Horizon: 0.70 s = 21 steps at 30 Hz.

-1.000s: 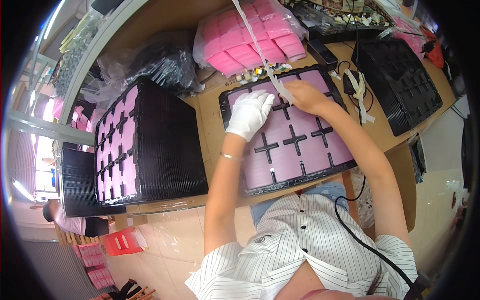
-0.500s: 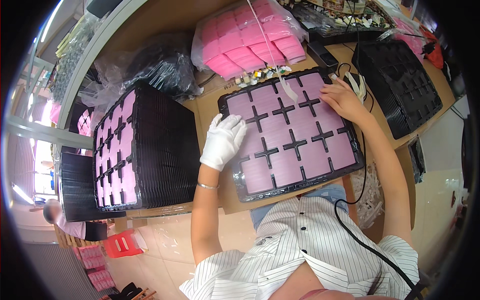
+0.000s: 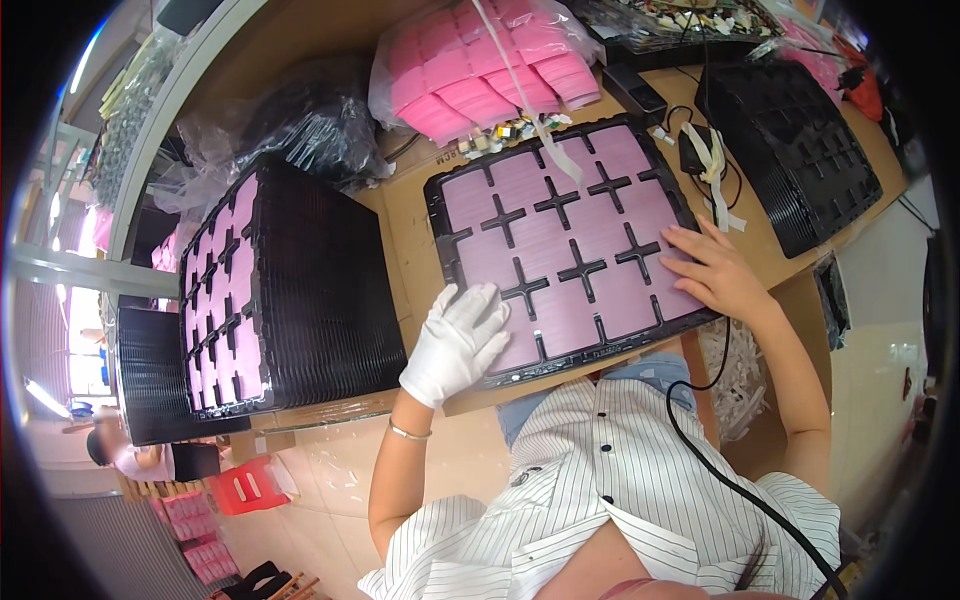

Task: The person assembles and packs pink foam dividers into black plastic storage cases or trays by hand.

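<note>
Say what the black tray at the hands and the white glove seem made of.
Black tray: probably moulded plastic, slightly glossy; its crisp raised edges catch highlights. White glove: likely thin fabric, matte; it shows no shine, but the exact fibre can't be told.

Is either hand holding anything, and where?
Left hand and right hand lie over opposite side edges of the black tray; whether either grips it cannot be told.

Bright; overexp. far L; edges dark, warped.

Blk print [image 3: 447,156] on cardboard [image 3: 403,225]; tray [image 3: 560,362] mkg [image 3: 608,350] illegible
</note>
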Each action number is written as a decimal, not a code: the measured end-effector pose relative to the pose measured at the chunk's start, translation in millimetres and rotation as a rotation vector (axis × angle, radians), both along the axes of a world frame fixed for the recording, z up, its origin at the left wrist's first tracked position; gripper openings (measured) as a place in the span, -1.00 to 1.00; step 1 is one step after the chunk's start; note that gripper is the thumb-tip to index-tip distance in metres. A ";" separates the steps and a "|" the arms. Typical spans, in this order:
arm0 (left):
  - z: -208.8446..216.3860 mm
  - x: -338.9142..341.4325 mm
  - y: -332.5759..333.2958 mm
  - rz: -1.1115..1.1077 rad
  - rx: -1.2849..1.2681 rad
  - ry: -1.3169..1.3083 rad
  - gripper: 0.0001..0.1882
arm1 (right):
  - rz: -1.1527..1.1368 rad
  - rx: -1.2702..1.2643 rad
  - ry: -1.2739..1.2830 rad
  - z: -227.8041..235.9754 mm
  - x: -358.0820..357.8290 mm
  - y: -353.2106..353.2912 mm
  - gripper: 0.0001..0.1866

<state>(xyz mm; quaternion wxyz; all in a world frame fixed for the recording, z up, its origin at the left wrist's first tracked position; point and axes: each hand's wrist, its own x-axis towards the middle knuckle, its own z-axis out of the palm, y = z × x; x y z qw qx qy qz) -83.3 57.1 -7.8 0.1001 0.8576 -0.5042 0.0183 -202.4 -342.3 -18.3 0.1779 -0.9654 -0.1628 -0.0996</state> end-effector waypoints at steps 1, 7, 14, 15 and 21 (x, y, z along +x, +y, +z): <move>-0.3 -4.5 -0.4 -0.006 0.021 -0.074 -0.67 | 0.049 -0.012 0.004 1.9 -4.2 1.1 -0.69; -20.2 -38.0 38.7 -0.095 -0.012 0.076 -0.43 | 0.007 0.479 0.227 -16.1 -48.8 -19.9 -0.58; -13.9 -61.3 0.1 0.823 -0.912 1.003 -0.27 | -0.493 0.655 0.077 -57.6 -41.0 6.2 -0.31; -7.6 -64.6 -2.6 0.835 -0.927 0.987 -0.27 | -0.490 0.658 0.047 -52.8 -40.7 6.8 -0.29; 76.4 -62.9 9.7 0.852 -0.783 0.648 -0.42 | -0.449 0.696 -0.116 -17.8 -40.0 8.7 -0.20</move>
